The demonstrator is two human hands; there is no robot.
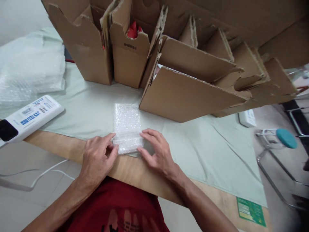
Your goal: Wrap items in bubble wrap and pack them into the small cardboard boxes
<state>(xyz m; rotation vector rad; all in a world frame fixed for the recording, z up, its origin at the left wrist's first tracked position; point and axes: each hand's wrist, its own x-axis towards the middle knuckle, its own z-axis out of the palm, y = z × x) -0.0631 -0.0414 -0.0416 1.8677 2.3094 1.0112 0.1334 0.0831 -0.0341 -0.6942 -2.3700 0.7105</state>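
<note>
A folded piece of clear bubble wrap (127, 120) lies flat near the front edge of the table, with a crease across its nearer part. My left hand (98, 156) grips its left edge, thumb and index finger on the near, folded portion and the other fingers curled under. On the opposite edge, my right hand (158, 151) holds the same folded portion with thumb and fingertips. Whether anything is inside the wrap, I cannot tell.
Cardboard bins (193, 93) with dividers stand behind the wrap, red items in one. At left are a white power strip-like device (36, 112) and a pile of bubble wrap (31, 67). A green leaflet (251, 211) and a teal-topped stool (286, 138) are at right.
</note>
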